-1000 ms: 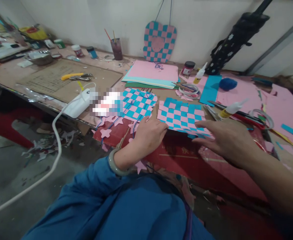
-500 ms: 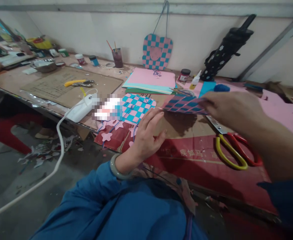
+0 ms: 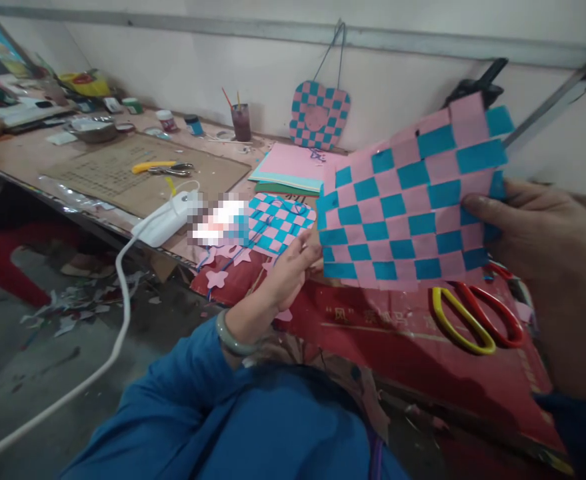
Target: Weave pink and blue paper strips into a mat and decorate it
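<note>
My right hand [image 3: 537, 227] grips the right edge of a woven paper sheet [image 3: 397, 213], a pink and blue checkerboard, with the thumb on its face. The sheet is raised, tilted towards me and slightly curved. At its left edge is my left hand [image 3: 290, 267], fingers extended; some fingertips are hidden, so contact is unclear. Scissors [image 3: 465, 320] with one yellow and one red handle lie below the sheet, their blades covered by it. Left of the sheet, a second checkered piece [image 3: 283, 220] with blue cord lies flat, near pink paper star shapes [image 3: 216, 279].
A finished-looking checkered bag [image 3: 320, 113] hangs against the wall. Stacked coloured paper [image 3: 293, 163] lies below it. Yellow-handled pliers [image 3: 157, 168] rest on a brown board [image 3: 87, 180]. A white power strip [image 3: 170, 217] trails its cable off the table edge. Red cardboard [image 3: 373, 333] covers the near table.
My right hand has lifted the woven sheet and turned its face towards me; it was nearly edge-on before. My left hand stays near its left edge.
</note>
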A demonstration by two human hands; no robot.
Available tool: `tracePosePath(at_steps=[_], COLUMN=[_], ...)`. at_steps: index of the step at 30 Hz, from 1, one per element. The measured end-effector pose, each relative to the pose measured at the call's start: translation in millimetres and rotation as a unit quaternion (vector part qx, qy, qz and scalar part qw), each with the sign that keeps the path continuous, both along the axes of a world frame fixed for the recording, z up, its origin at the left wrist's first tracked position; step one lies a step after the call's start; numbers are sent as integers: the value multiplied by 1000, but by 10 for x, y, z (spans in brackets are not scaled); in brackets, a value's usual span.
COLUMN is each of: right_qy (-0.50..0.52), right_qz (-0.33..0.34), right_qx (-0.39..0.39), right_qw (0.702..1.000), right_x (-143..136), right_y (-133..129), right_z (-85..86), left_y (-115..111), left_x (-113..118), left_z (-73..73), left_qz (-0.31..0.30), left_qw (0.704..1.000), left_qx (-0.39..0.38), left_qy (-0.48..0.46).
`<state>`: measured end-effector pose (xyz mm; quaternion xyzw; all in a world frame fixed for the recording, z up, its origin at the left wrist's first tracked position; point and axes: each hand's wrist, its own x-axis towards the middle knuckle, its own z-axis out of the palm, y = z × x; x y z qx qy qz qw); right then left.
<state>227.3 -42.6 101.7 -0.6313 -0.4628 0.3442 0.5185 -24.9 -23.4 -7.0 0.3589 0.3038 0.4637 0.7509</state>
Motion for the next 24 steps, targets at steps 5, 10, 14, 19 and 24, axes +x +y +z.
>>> tracePosePath(at_steps=[5,10,14,19,24], right_qy=[18,45,73,81,113], right_qz=[10,32,31,30,20], right_qx=[-44,-95,-115,-120,-135], right_qw=[999,994,990,989,984], right_x=[68,42,15,9,-17], right_y=[1,-69,-105,-102,-145], right_z=[-238,-320,-360,-395,-391], left_y=[14,13,17,10,-17], left_x=[6,8,14,10,-10], left_z=[11,-12,-20,8,70], left_qz=[-12,14,27,40,48], left_qw=[999,999,999,999,998], left_qx=[-7,-20,-7,2,-8], left_qy=[-39,-36,-32,-33,-46])
